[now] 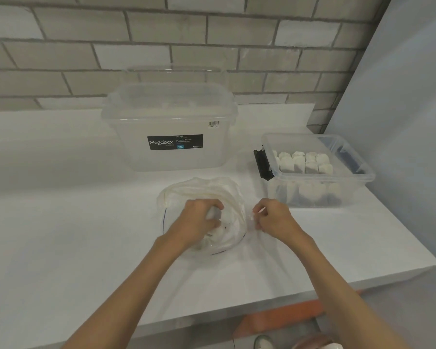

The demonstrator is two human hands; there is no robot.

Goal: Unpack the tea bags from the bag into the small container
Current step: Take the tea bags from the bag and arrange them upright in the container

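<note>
Tea bags in bag, middle of bench; left hand inside, fingers curled round them. Right hand pinches bag rim. Container lies right and back, near bench's right edge: right hand nearer, loaded left must cross.

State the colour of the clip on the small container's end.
Black. The clip on the small container shows best in the head view.
</note>
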